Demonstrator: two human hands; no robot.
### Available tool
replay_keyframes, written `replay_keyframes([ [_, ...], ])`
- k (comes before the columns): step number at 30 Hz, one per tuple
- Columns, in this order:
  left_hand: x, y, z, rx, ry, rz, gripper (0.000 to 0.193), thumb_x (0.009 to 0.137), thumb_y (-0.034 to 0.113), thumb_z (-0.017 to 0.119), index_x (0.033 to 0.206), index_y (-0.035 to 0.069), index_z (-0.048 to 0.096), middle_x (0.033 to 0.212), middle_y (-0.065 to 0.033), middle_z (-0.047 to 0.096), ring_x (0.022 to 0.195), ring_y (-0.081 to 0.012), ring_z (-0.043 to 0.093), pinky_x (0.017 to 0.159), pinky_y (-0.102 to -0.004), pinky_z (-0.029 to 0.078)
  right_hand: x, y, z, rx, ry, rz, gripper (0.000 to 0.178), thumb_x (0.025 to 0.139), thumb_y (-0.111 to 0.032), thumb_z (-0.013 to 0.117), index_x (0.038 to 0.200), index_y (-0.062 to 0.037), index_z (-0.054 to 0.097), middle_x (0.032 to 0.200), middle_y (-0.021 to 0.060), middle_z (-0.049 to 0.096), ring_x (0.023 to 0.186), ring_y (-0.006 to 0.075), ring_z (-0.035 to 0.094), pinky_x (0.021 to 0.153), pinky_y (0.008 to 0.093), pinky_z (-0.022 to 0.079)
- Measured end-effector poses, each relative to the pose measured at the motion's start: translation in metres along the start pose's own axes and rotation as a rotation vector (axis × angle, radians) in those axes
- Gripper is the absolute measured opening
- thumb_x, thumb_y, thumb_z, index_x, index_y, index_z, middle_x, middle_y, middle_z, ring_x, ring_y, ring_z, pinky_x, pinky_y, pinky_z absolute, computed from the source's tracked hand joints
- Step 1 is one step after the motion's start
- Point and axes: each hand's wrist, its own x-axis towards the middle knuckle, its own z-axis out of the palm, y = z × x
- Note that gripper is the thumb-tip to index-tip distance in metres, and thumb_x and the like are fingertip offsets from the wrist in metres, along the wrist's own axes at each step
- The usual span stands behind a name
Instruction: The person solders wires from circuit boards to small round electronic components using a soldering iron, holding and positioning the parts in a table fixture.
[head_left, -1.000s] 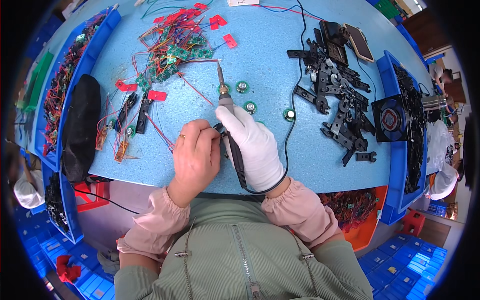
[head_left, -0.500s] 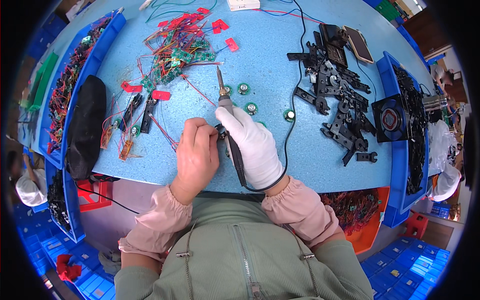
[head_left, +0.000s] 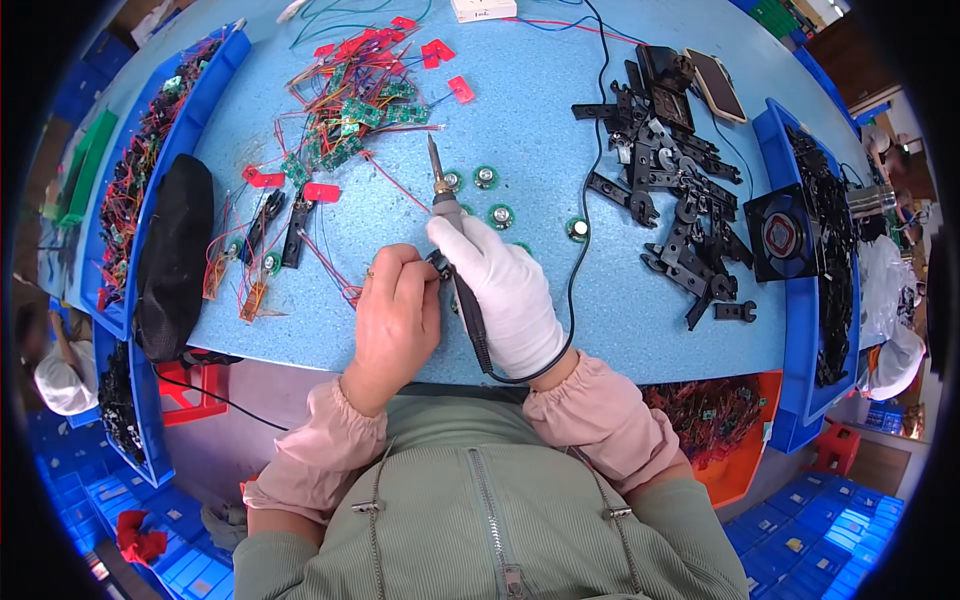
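Note:
In my white-gloved right hand (head_left: 500, 290) is a soldering iron (head_left: 446, 200), its tip pointing away from me over the blue table. My bare left hand (head_left: 395, 315) is closed, fingertips bent around a small black part (head_left: 438, 263) that also meets the gloved fingers; most of it is hidden. Several round green parts with silver centres, such as this one (head_left: 500, 216), lie just beyond the glove. Farther off to the left sits a tangled pile of green circuit boards (head_left: 362, 112) with coloured wires and red tabs.
Black plastic pieces (head_left: 690, 215) are heaped on the right, near a phone (head_left: 715, 85) and a small fan (head_left: 780, 237). Blue bins (head_left: 195, 110) line both sides. The iron's black cord (head_left: 590, 230) runs across the table. An orange bin (head_left: 745, 450) stands below the edge.
My left fingers have shifted slightly around the black part. The right hand and soldering iron have moved only a little to the left.

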Motion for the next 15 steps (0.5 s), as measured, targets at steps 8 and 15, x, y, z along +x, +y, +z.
replay_keyframes([
  [8,0.0001,-0.0008,-0.0008,-0.039,-0.020,-0.015,0.023,0.079,-0.007,0.066,0.100,0.000,0.059,0.109,-0.0145,0.056,0.084,-0.0321,0.057,0.075,-0.0397,0.050,0.0011,-0.0016,-0.0003,-0.040,-0.047,0.015,0.056,0.084,-0.007,0.062,0.139,-0.0109,0.055,0.124,0.0105,0.062,0.086,0.0313,0.062,0.074,0.0364,0.048],
  [15,0.0009,-0.0001,-0.0085,-0.103,-0.063,0.005,0.022,0.077,-0.008,0.067,0.097,-0.001,0.060,0.108,-0.0143,0.056,0.084,-0.0316,0.058,0.075,-0.0394,0.050,0.0003,-0.0008,0.0002,-0.051,-0.031,0.000,0.055,0.084,-0.008,0.061,0.139,-0.0110,0.055,0.124,0.0106,0.061,0.086,0.0308,0.062,0.074,0.0363,0.048],
])
